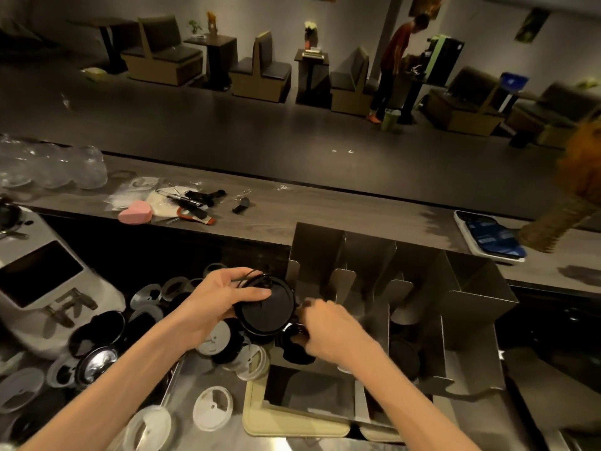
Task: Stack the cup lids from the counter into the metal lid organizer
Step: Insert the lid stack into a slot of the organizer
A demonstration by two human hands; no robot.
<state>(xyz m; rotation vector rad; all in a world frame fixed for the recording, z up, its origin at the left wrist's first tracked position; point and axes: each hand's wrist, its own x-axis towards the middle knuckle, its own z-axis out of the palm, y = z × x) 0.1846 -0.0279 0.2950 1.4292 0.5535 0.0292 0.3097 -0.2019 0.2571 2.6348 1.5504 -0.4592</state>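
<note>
My left hand (216,301) grips a black cup lid (265,309) by its left rim, holding it above the counter just left of the metal lid organizer (422,288). My right hand (328,330) is beside the lid's right edge, its fingers curled round another black lid (292,333) lower down at the organizer's front left slot. A dark stack of black lids (401,353) sits in a middle slot of the organizer. Several loose black and white lids (213,408) lie scattered on the steel counter to the left and below my arms.
A white machine with a dark screen (42,278) stands at the left. A cream tray (260,421) sits under the organizer's front. On the raised wooden ledge lie a pink heart shape (135,212), small tools, clear cups (52,167) and a phone (487,236). A person stands far back.
</note>
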